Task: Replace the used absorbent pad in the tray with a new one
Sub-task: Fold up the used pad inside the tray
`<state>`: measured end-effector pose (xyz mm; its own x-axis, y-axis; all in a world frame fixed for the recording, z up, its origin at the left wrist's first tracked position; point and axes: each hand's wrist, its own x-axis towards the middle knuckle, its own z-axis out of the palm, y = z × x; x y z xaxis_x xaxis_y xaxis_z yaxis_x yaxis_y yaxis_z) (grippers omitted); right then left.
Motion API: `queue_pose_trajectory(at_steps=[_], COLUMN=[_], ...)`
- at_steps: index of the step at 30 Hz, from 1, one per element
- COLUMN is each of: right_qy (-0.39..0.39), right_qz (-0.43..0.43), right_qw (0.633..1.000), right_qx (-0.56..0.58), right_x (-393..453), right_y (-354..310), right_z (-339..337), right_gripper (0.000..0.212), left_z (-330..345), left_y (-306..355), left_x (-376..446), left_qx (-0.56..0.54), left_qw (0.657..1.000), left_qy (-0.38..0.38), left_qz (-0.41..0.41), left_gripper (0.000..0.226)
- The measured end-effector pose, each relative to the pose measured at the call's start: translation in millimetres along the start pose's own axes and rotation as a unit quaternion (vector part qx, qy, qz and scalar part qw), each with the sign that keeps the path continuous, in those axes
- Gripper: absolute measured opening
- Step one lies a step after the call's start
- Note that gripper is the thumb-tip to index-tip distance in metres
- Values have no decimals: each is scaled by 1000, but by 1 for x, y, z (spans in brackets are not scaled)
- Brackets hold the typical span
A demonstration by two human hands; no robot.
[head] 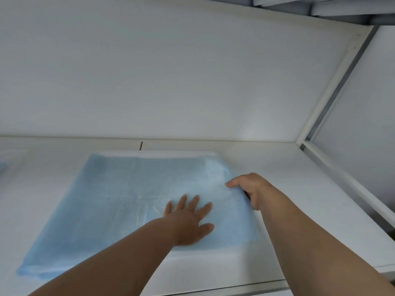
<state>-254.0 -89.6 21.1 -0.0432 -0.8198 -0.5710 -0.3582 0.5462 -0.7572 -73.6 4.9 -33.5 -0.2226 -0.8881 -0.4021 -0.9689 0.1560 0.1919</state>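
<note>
A light blue absorbent pad (119,201) lies spread over a shallow white tray (149,153) on the white counter. My left hand (188,221) rests flat on the pad's right half, fingers straight and spread. My right hand (250,189) grips the pad's right edge, thumb on top and fingers curled under it. The pad's near left corner hangs past the tray's front. Most of the tray is hidden under the pad.
A white wall (171,71) rises right behind the tray. A white side panel with a grey frame (333,99) closes off the right. The counter's front edge (235,289) runs just below my arms. A bit of blue (2,167) shows at the far left.
</note>
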Motion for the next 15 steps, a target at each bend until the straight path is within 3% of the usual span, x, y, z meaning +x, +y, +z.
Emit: queue_pose_trajectory(at_steps=[4,8,15], right_qy=[38,58,26], right_qz=[-12,-3,13], right_qw=[999,998,998], right_qx=[-20,5,47], right_x=[2,9,7], right_y=[7,16,13], right_z=[0,0,-2], right_gripper=[34,29,26], left_z=[5,9,9], left_y=[1,1,5], left_x=[-6,-11,-7], left_qx=[38,58,29], left_qw=[999,995,998], left_qy=[16,55,-11], left_qz=[12,65,52], left_gripper=[74,66,62])
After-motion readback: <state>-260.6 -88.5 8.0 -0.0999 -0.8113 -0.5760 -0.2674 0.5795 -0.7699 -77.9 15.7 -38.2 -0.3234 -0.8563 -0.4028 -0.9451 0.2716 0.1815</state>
